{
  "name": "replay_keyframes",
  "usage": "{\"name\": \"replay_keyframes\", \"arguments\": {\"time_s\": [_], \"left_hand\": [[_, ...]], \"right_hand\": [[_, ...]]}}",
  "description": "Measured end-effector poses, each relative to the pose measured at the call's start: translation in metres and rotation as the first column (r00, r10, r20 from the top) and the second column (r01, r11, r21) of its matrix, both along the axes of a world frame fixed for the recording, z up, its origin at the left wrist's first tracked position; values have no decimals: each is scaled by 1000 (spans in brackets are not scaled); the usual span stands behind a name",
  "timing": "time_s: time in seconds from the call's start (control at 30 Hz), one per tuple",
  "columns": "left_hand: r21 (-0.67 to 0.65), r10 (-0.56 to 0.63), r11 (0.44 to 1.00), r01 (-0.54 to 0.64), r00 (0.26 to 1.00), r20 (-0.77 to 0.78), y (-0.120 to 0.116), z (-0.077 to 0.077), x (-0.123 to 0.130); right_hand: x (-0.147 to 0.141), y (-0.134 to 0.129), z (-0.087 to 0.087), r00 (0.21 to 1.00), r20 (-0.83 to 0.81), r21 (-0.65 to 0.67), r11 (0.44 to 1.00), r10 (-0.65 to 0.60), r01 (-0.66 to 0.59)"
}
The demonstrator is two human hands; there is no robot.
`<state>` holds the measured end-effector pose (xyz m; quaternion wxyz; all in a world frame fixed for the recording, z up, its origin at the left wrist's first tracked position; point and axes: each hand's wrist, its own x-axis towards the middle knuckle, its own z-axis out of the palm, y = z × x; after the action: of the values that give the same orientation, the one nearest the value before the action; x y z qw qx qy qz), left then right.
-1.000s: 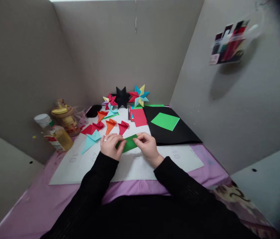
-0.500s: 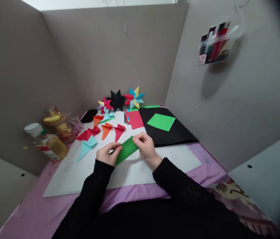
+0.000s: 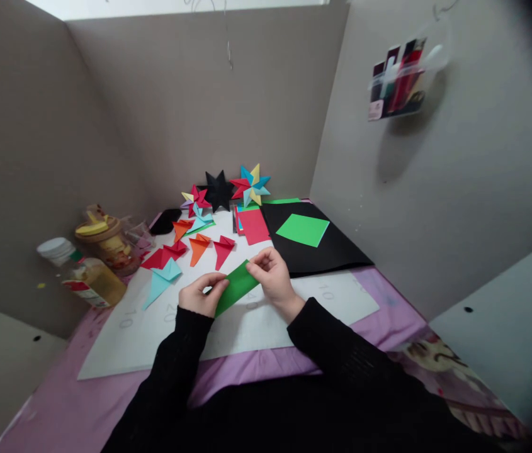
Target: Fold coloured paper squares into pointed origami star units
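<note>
A second ago the fingers covered more of the green paper [image 3: 236,288]; now I see it slanting far-right over the white sheet [image 3: 114,355], its face clearer, which I judge means it's still being worked. The left hand [image 3: 203,294] pinches its left end, the right hand [image 3: 271,277] its far corner, both nearly closed. Its underside and the fingertips behind are hidden.

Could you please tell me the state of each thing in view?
Left hand: pinching the green strip
Right hand: pinching its other end
Green strip: held between both hands
Light green paper: flat, unfolded
Red sheet: flat
Orange pieces: folded
Red pieces: folded
Light blue pieces: folded
Paper stars: assembled
Black sheet: lying flat
Bottle: capped, holding liquid
</note>
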<state>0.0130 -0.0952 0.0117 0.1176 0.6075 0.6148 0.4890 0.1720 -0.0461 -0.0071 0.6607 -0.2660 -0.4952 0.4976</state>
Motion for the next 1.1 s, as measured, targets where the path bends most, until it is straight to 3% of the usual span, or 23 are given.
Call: {"name": "replay_keyframes", "arguments": {"time_s": [0.17, 0.33, 0.43, 0.53, 0.63, 0.7, 0.87, 1.1], "left_hand": [[-1, -14, 1000, 14, 999, -31, 1, -2, -1], [11, -57, 998, 58, 995, -76, 2, 2, -3], [-23, -36, 999, 36, 999, -35, 4, 3, -7], [-65, -11, 998, 23, 982, 187, 5, 1, -10], [-68, -18, 996, 55, 887, 461, 5, -2, -10], [-47, -19, 997, 53, 838, 545, 5, -5, -8], [35, -64, 998, 54, 812, 579, 5, -9, -6], [83, -85, 995, 49, 848, 523, 5, -13, -8]], "right_hand": [[4, 1, 2, 991, 124, 13, 998, 58, -60], [11, 3, 6, 966, 258, 46, 999, -8, -4], [15, 7, 6, 972, 183, 70, 988, -150, 139], [16, 13, 2, 975, 50, 20, 976, -217, 216], [16, 17, -1, 977, -23, -48, 977, -210, 209], [16, 18, -2, 979, -21, -81, 976, -204, 202], [15, 17, -1, 983, 13, -145, 972, -183, 183], [14, 15, 0, 986, -81, -207, 970, -144, 125]]}}
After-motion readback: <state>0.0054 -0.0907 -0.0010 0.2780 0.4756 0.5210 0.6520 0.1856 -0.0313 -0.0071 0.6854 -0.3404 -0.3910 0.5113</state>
